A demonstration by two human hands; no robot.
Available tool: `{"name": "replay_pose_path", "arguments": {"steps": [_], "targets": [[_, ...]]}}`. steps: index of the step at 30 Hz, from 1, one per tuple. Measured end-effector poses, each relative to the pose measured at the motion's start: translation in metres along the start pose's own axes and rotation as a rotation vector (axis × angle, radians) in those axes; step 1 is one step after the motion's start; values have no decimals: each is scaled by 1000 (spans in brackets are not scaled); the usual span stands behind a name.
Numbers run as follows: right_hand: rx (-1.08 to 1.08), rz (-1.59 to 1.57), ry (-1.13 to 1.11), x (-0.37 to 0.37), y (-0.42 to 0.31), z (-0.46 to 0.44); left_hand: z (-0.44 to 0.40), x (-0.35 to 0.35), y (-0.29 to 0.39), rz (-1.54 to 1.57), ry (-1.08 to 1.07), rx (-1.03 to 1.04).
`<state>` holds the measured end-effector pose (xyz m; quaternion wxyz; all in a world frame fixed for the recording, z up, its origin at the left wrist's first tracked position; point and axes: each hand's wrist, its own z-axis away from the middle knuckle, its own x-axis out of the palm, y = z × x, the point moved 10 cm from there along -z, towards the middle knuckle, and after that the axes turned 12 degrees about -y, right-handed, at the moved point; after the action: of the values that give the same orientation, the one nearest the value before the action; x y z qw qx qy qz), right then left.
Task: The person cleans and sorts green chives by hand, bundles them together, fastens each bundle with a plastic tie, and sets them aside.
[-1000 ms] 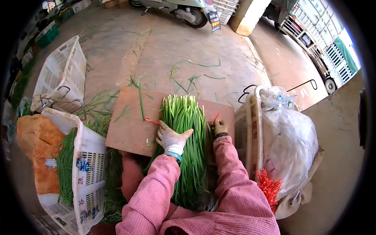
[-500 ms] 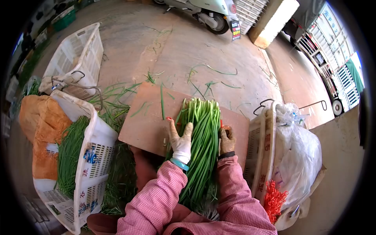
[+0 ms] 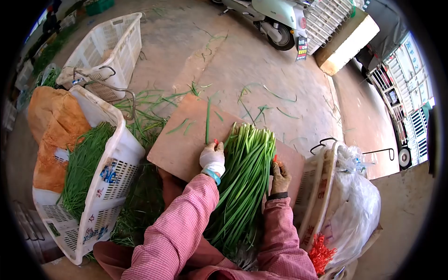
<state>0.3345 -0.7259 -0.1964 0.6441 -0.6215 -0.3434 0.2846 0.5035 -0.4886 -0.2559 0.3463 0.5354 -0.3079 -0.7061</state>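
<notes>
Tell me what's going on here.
A person in a pink checked shirt has a bunch of long green stalks lying on a board. The left hand pinches a bit of red tie on one side of the bunch; the right hand is at another red bit opposite. More greens lie in a white crate to the left.

Concrete floor (image 3: 172, 51) | parked scooter (image 3: 275, 21) | pale pillar (image 3: 347, 42) | truck (image 3: 406, 88)
</notes>
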Motion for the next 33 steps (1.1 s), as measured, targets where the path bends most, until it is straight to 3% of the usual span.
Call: {"name": "replay_pose_path", "arguments": {"steps": [2, 3, 6, 8, 10, 11, 12, 14, 16, 18, 21, 26, 29, 33], "targets": [[3, 32, 3, -1, -1, -2, -2, 21, -13, 473, -161, 0], [22, 33, 10, -3, 2, -1, 8, 19, 8, 388, -360, -8], [45, -45, 32, -10, 10, -1, 57, 25, 41, 215, -581, 109], [72, -22, 48, -18, 15, 4, 72, 32, 52, -24, -623, 179], [57, 54, 58, -20, 5, 9, 69, 35, 42, 33, -592, 89], [-102, 389, 132, -23, -23, 20, 67, 41, 36, 58, -591, 86], [-30, 568, 246, -16, -55, 38, 66, 43, 32, 82, -591, 82], [-351, 787, 218, 2, -91, 63, 66, 41, 34, 108, -601, 82], [-485, 745, 27, 43, -104, 92, 65, 45, 33, 183, -617, 101], [-209, 878, -161, 78, -85, 98, 65, 48, 31, 185, -623, 104], [129, 1126, -217, 81, -44, 91, 62, 48, 27, 210, -589, 106], [149, 1107, -219, 76, -34, 81, 60, 50, 27, 222, -555, 125], [181, 929, -160, 67, -35, 84, 61, 50, 24, 218, -542, 103], [215, 1098, -245, 82, -42, 81, 60, 54, 21, 279, -518, 143]]}}
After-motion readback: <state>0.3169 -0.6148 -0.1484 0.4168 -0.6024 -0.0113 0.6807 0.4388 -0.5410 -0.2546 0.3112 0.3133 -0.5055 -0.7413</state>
